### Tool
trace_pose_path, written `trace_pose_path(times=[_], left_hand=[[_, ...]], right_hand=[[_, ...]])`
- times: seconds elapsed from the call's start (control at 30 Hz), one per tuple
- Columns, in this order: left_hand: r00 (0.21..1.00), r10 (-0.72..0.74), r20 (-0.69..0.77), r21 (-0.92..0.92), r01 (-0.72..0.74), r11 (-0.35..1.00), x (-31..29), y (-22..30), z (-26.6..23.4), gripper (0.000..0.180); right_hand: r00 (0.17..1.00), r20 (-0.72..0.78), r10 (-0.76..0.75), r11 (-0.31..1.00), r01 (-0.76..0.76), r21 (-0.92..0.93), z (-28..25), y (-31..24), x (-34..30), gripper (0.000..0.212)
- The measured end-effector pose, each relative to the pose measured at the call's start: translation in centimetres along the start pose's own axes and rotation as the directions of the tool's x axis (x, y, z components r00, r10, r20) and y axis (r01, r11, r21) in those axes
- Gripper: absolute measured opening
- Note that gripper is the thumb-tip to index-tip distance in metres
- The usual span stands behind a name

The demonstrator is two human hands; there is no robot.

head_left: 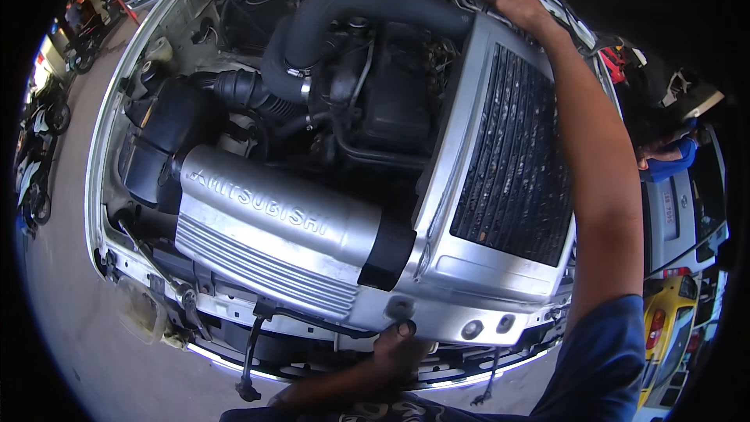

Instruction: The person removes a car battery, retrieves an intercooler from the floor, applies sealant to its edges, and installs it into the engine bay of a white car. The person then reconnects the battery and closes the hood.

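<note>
The housing [500,263] lay between your left hand [396,350], nearer you, and right hand [522,9], beyond, both curled, holding what I couldn't tell; the duct [269,236] bore raised lettering [262,205]

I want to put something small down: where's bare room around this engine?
Bare floor lies between the white fender and the motorcycles. The silver housing has a smooth strip between the dark ridged panel and the round openings. Crowded: around the black hose, and the housing's far corner by the right hand.
</note>
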State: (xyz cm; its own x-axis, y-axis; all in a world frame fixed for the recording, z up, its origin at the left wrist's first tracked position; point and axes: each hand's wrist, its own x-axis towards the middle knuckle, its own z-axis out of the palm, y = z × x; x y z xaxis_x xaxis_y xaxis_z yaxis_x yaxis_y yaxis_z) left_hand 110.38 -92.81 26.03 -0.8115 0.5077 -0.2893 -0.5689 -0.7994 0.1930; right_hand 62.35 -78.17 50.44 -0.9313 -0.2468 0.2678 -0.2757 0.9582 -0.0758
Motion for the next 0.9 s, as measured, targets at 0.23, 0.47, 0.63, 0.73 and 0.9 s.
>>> trace_pose_path(times=[0.23, 0.47, 0.63, 0.73, 0.9], left_hand=[[0.995, 0.053, 0.079, -0.058, -0.049, 0.997, 2.0, -1.4, -4.0, 0.057], [0.938, -0.32, -0.131, 0.027, 0.326, 0.945, -0.8, 1.0, -1.2, 0.056], [0.93, -0.366, 0.026, 0.533, 0.297, 0.792, -2.1, 2.9, 0.4, 0.064], [0.828, -0.422, 0.37, 0.57, 0.157, 0.807, -3.7, 3.0, 1.6, 0.07], [0.885, -0.272, 0.379, 0.925, -0.353, 0.14, -5.2, 4.1, 5.1, 0.077]], right_hand=[[0.999, -0.002, 0.034, 0.999, -0.034, 0.013, 0.1, -0.8, 0.6, 0.066], [1.0, 0.03, -0.009, 0.997, 0.012, -0.08, 0.1, -0.2, 2.4, 0.061], [0.999, 0.032, -0.041, 0.998, 0.042, -0.043, 0.6, -0.6, 2.5, 0.061], [0.998, 0.054, -0.044, 0.999, 0.046, -0.026, 1.1, -0.7, 1.7, 0.066], [1.0, 0.015, -0.006, 0.994, 0.008, -0.105, 1.4, -1.7, -1.8, 0.081]])
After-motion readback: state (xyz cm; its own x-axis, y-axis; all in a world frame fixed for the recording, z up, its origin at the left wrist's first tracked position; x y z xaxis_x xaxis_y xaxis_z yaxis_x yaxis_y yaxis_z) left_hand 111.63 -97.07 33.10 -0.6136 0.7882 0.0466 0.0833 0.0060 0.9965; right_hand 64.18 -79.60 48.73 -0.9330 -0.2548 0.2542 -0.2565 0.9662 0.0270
